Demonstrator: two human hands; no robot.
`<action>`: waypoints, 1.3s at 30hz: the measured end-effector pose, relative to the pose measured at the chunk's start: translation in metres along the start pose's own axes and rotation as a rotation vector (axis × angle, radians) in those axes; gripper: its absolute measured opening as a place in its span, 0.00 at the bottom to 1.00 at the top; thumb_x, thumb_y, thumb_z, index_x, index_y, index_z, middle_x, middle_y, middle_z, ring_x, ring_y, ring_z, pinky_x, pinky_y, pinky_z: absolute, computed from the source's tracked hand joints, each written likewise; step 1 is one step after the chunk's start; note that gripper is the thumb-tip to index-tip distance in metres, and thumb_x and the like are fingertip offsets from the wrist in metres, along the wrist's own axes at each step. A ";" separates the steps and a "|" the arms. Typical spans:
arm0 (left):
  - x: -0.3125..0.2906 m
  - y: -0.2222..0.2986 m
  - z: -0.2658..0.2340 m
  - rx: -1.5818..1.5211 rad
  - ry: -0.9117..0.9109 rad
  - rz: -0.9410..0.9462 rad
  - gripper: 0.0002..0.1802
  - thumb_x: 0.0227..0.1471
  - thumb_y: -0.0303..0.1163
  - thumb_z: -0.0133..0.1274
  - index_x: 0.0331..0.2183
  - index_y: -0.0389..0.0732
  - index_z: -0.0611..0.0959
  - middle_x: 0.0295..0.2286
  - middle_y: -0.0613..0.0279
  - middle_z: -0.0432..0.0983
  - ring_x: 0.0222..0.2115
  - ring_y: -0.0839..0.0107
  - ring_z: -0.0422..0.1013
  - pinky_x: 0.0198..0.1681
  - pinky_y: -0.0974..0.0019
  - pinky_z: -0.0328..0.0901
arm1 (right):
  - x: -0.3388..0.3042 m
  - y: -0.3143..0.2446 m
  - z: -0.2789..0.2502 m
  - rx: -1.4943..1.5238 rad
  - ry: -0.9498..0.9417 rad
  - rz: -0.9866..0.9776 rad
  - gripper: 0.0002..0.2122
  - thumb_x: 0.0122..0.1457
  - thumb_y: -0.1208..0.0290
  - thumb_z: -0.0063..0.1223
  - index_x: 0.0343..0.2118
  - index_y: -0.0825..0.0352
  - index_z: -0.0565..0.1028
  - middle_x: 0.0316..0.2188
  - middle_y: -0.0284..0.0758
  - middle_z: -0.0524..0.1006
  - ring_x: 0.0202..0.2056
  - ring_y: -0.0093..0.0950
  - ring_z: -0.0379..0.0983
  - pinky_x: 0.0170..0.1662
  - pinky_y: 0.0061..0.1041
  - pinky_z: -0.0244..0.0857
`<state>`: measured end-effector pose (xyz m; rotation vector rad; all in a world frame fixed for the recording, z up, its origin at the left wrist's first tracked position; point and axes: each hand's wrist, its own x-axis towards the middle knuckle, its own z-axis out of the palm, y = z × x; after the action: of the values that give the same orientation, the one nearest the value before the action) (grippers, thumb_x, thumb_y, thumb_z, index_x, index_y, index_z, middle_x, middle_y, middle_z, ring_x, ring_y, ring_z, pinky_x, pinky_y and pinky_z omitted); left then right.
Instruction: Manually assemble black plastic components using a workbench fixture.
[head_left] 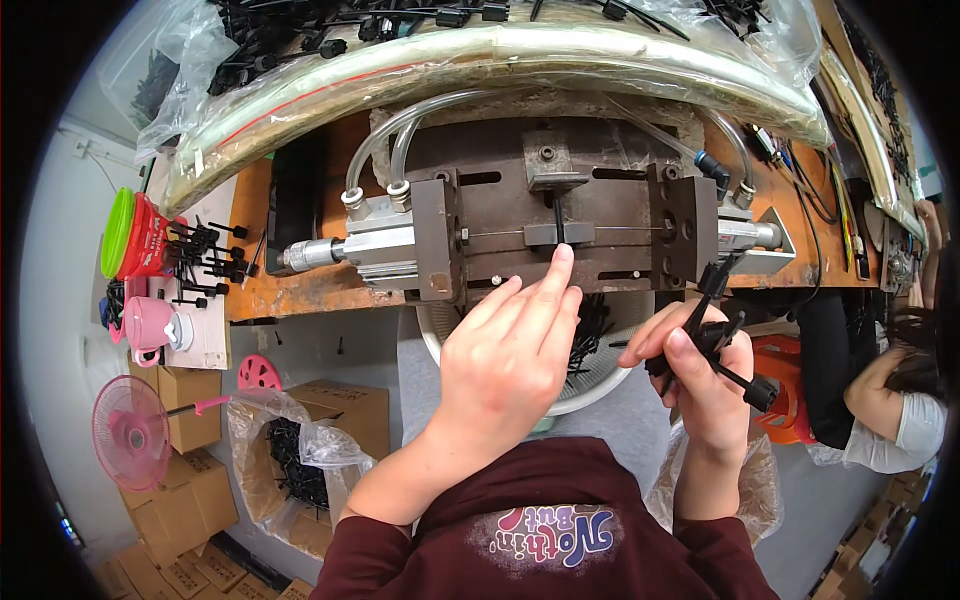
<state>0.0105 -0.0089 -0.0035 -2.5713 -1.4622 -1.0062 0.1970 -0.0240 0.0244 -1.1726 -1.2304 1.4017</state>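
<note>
My left hand [512,355] reaches over the middle of a metal fixture [500,265], its fingers stretched out. The index fingertip touches a thin black plastic stem [560,215], which lies across a small grey block [541,234] under a metal bracket [553,165]. Several black plastic parts [712,345] with thin stems and thick, capped ends are in my right hand [705,385], at the right of the fixture. Their ends stick out in different directions between the curled fingers. Below the fixture, a white basket [580,402] with more black parts is partly hidden by my left hand.
Pneumatic cylinders [378,243] with clear hoses flank the fixture on the wooden bench [250,245]. A plastic-wrapped roll [500,55] bounds the far side, with black parts beyond. At left are a pink fan [131,432] and cardboard boxes [190,500]; another person [895,400] sits at right.
</note>
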 end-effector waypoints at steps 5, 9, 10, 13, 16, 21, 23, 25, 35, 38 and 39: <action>0.006 -0.003 -0.002 0.003 -0.004 0.007 0.15 0.36 0.26 0.64 0.32 0.36 0.82 0.43 0.56 0.78 0.29 0.66 0.76 0.36 0.67 0.71 | -0.002 0.010 -0.001 0.030 -0.013 -0.084 0.10 0.59 0.68 0.52 0.27 0.69 0.77 0.22 0.33 0.78 0.18 0.13 0.63 0.19 0.12 0.56; 0.004 -0.004 -0.001 -0.005 -0.011 -0.014 0.15 0.36 0.26 0.64 0.32 0.36 0.83 0.42 0.56 0.78 0.26 0.68 0.76 0.32 0.68 0.70 | -0.005 0.006 -0.002 0.077 -0.030 0.030 0.08 0.61 0.70 0.49 0.33 0.69 0.75 0.22 0.36 0.78 0.16 0.12 0.62 0.18 0.11 0.54; 0.004 -0.003 -0.001 -0.006 -0.010 -0.019 0.15 0.35 0.26 0.64 0.32 0.36 0.83 0.42 0.56 0.78 0.25 0.68 0.75 0.31 0.69 0.69 | -0.005 0.006 -0.001 0.119 -0.035 0.037 0.07 0.62 0.70 0.48 0.35 0.69 0.73 0.22 0.37 0.78 0.16 0.12 0.62 0.17 0.11 0.54; 0.003 -0.005 -0.002 0.009 -0.023 -0.010 0.15 0.36 0.26 0.64 0.32 0.36 0.83 0.43 0.57 0.78 0.25 0.69 0.75 0.29 0.70 0.68 | -0.005 0.007 0.003 0.225 -0.028 0.060 0.05 0.64 0.70 0.46 0.36 0.67 0.68 0.22 0.40 0.78 0.14 0.12 0.61 0.16 0.10 0.52; 0.000 -0.006 -0.005 0.018 -0.033 -0.023 0.14 0.36 0.26 0.64 0.32 0.37 0.83 0.43 0.59 0.78 0.23 0.70 0.74 0.27 0.71 0.67 | -0.006 0.007 0.007 0.265 -0.001 0.102 0.04 0.64 0.71 0.46 0.33 0.65 0.67 0.22 0.40 0.78 0.14 0.12 0.61 0.16 0.10 0.51; 0.006 0.000 -0.009 -0.145 -0.027 -0.019 0.15 0.41 0.30 0.64 0.34 0.37 0.83 0.40 0.57 0.79 0.21 0.71 0.72 0.26 0.71 0.65 | -0.008 0.017 0.002 0.293 0.063 0.043 0.05 0.63 0.70 0.48 0.35 0.64 0.67 0.24 0.34 0.79 0.17 0.11 0.63 0.18 0.11 0.53; 0.001 0.009 -0.019 -0.331 -0.004 -0.063 0.18 0.36 0.32 0.68 0.34 0.38 0.84 0.36 0.58 0.81 0.25 0.70 0.75 0.26 0.71 0.65 | -0.006 0.017 0.005 0.209 0.102 0.009 0.04 0.64 0.71 0.45 0.34 0.64 0.67 0.25 0.36 0.78 0.21 0.14 0.67 0.18 0.13 0.52; -0.004 0.018 -0.023 -0.391 0.087 0.080 0.21 0.32 0.31 0.71 0.34 0.39 0.84 0.33 0.56 0.80 0.26 0.65 0.75 0.29 0.68 0.68 | -0.004 0.018 0.007 0.170 0.066 -0.041 0.05 0.63 0.69 0.49 0.35 0.65 0.69 0.27 0.32 0.77 0.26 0.14 0.69 0.26 0.14 0.60; -0.007 0.048 -0.028 -0.424 0.047 0.081 0.19 0.30 0.18 0.67 0.32 0.36 0.82 0.30 0.59 0.72 0.30 0.67 0.70 0.32 0.68 0.65 | -0.015 0.024 0.016 0.283 0.040 -0.222 0.12 0.63 0.64 0.50 0.29 0.68 0.72 0.24 0.25 0.70 0.32 0.14 0.63 0.37 0.19 0.61; -0.014 0.050 -0.035 -0.453 0.049 0.040 0.18 0.31 0.17 0.65 0.32 0.36 0.82 0.32 0.59 0.72 0.31 0.69 0.70 0.32 0.69 0.65 | -0.021 0.032 0.012 0.302 0.064 -0.256 0.10 0.64 0.64 0.49 0.33 0.66 0.73 0.24 0.24 0.72 0.26 0.12 0.63 0.28 0.14 0.58; -0.016 0.050 -0.036 -0.422 0.073 0.059 0.18 0.32 0.16 0.64 0.32 0.36 0.82 0.34 0.59 0.72 0.33 0.69 0.70 0.33 0.70 0.66 | -0.025 0.029 0.009 0.306 0.050 -0.226 0.10 0.64 0.64 0.49 0.33 0.66 0.73 0.23 0.24 0.73 0.24 0.11 0.63 0.27 0.14 0.57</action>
<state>0.0250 -0.0601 0.0308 -2.7869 -1.2605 -1.5253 0.1909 -0.0531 -0.0015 -0.8264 -1.0343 1.3257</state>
